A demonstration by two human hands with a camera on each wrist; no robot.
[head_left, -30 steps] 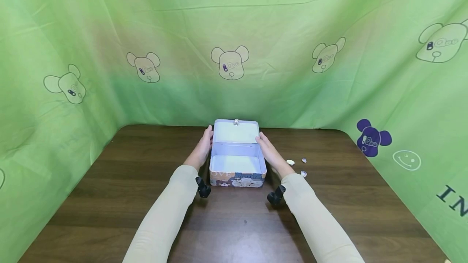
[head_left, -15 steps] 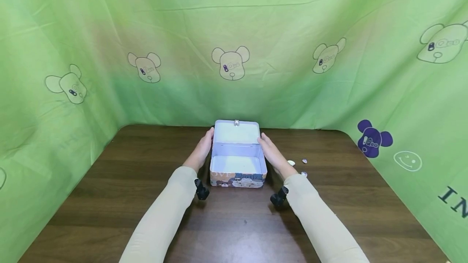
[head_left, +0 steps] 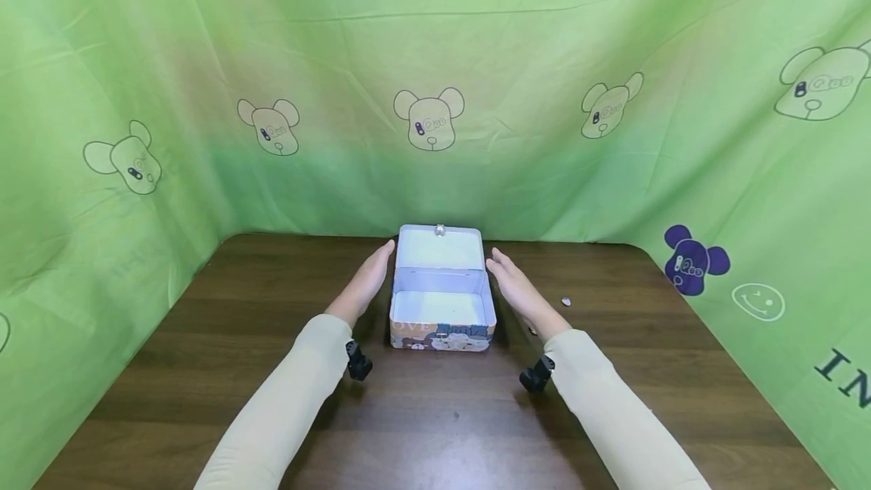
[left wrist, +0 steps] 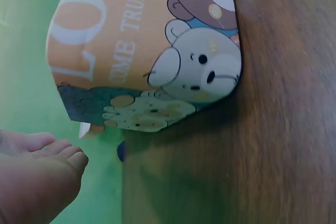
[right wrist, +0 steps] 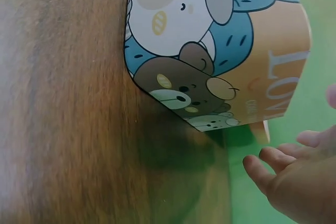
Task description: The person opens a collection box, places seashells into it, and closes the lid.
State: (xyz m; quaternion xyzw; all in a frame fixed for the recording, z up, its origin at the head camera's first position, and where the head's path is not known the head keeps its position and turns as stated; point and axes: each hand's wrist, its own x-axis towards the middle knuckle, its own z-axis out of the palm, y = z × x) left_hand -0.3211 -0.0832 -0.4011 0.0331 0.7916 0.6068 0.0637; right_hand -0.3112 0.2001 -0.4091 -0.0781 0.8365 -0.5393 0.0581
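Your left hand point(head_left: 366, 280) and right hand point(head_left: 517, 289) flank the orange-and-blue, bear-printed rectangular box point(head_left: 441, 308), just beside its left and right sides without touching; both grips are wide, fingers extended, holding nothing. The box sits on the far half of the brown wood-grain table point(head_left: 442, 422), its pale rectangular lid point(head_left: 439, 250) raised at the far side.

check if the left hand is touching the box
Apart. The left wrist view shows green cloth between the left hand and the box, with no contact anywhere.
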